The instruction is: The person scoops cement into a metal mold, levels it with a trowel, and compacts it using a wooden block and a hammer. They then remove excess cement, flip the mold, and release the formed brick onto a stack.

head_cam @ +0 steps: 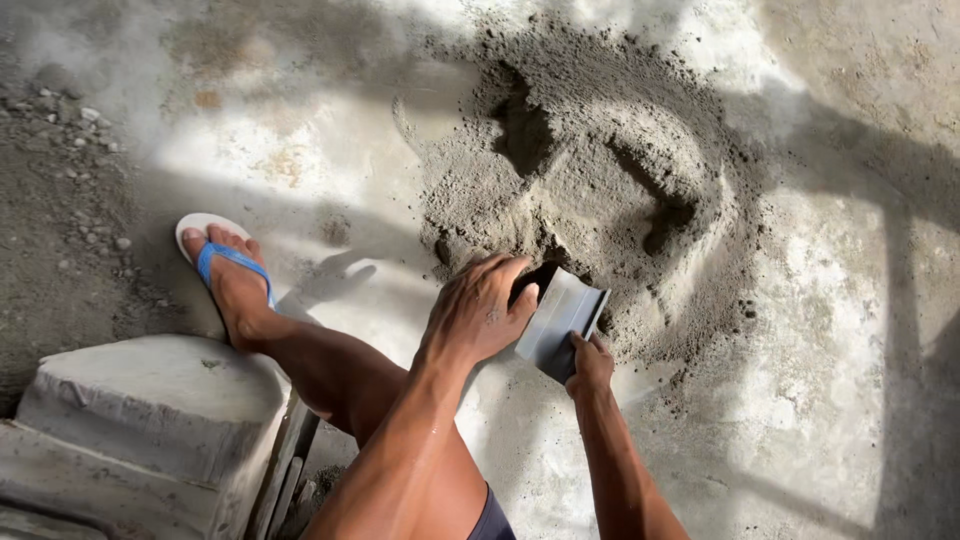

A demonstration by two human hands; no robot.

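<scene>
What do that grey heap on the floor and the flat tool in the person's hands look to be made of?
The grey heap looks like dry sand and cement mix: matte, grainy, crumbly at its dug hollows. The flat rectangular pale grey tool, held by the left hand and right hand, looks like smooth plastic or thin metal, dusted; which one is unclear. The floor seems to be bare, rough concrete.

Rough concrete floor (830, 330) with a grey mortar heap (590, 180), loose gravel (70, 180), a concrete block (150, 410).
</scene>
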